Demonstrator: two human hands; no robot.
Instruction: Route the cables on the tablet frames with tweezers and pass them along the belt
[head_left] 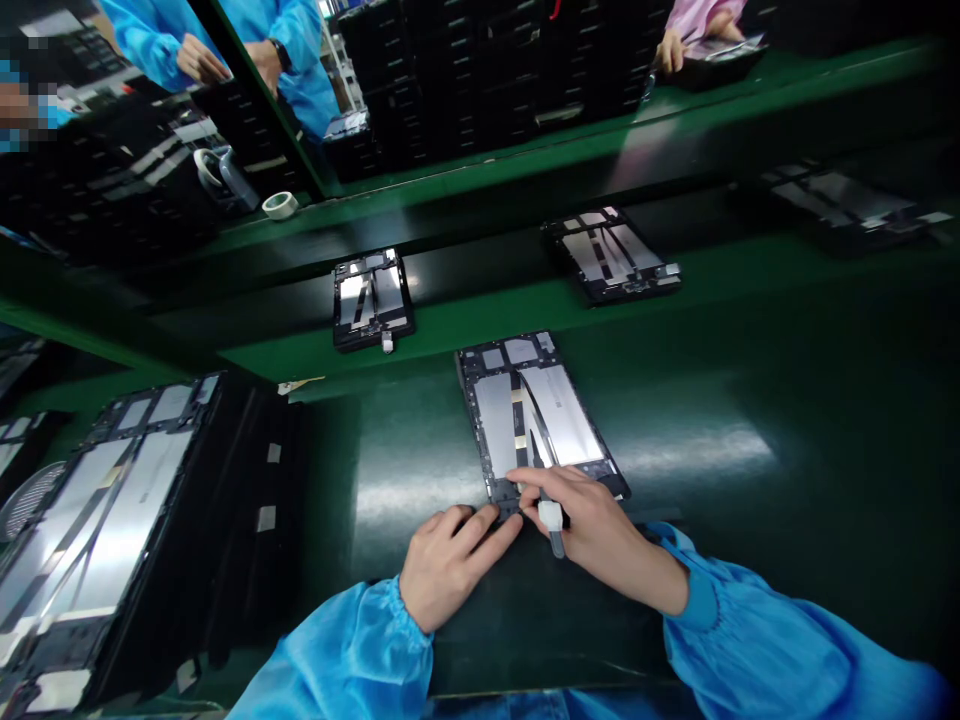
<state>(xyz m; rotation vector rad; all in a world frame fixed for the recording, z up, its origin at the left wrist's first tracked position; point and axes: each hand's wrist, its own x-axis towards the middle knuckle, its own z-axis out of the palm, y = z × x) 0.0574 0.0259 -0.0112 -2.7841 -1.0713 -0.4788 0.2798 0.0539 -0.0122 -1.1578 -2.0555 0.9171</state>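
An opened tablet [571, 412] lies on the green bench in front of me, its back off, showing silvery battery plates and dark flex cables. My left hand [454, 560] rests at its near left corner, fingers stretched and slightly apart, fingertips touching the near edge. Over the near edge, my right hand [589, 520] bends its index finger and thumb close together by the left fingertips. A slim dark pointed tool with a white band [550, 516] runs through the right hand, its tip toward the cables. What lies under the fingertips is hidden.
Similar opened tablets lie beyond: one [373, 300] behind left, another [615, 255] behind right. A tall stack topped by an opened tablet [142, 500] stands at my left. On the ledge sits a tape roll [280, 205]. Co-workers' hands [202, 60] work beyond, near black stacks [495, 80].
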